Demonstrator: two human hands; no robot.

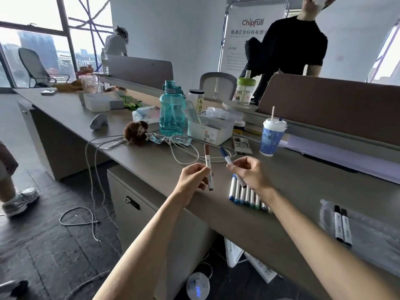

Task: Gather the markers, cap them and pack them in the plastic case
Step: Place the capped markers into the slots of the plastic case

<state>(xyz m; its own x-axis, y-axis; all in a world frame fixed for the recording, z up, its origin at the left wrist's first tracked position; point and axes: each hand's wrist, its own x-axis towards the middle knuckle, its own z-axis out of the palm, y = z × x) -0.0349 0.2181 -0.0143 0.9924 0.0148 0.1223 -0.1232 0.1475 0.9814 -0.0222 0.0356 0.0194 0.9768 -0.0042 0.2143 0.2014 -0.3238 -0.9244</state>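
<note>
We counted two hands, a left hand (pixel 194 176) and a right hand (pixel 249 172), each with its fingers closed on one marker: a brown-capped marker (pixel 208 165) and a blue-capped marker (pixel 227 158). Just under the right fingers lay a row of markers (pixel 246 197), about eight, though the arm hid its far end. Well to the right of those fingers we counted two black-capped markers (pixel 342 226) on one plastic case (pixel 372 230). Beyond the fingertips stood one paper cup (pixel 271 137).

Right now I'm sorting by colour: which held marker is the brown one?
The brown marker in the left hand, held nearly upright; the right hand holds the blue marker.
</note>
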